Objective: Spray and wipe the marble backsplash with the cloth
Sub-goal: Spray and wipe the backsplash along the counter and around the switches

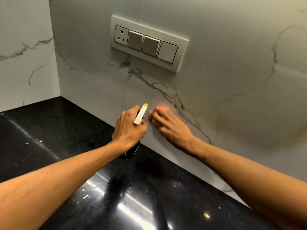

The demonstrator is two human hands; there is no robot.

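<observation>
The marble backsplash stands upright behind the black counter and meets a second marble wall in the corner at left; it is white with grey veins running down from the middle toward the right; a faint brownish ring mark shows on its right part.

The spray bottle is held low, just in front of the marble and near the counter's back edge; its white head carries a yellow nozzle aimed up at the wall; its dark body hangs below the fist, close above the counter.

The left hand is wrapped round the bottle's neck, fingers curled at the trigger.

The right hand lies against the marble just right of the nozzle; its fingertips are smeared into a pinkish blur; whether they are flat or pinching something, a cloth included, cannot be told.

A switch plate sits on the wall above both hands, with a three-pin socket at its left end and three rockers beside it.

The counter is glossy, with pale flecks scattered on it.
</observation>
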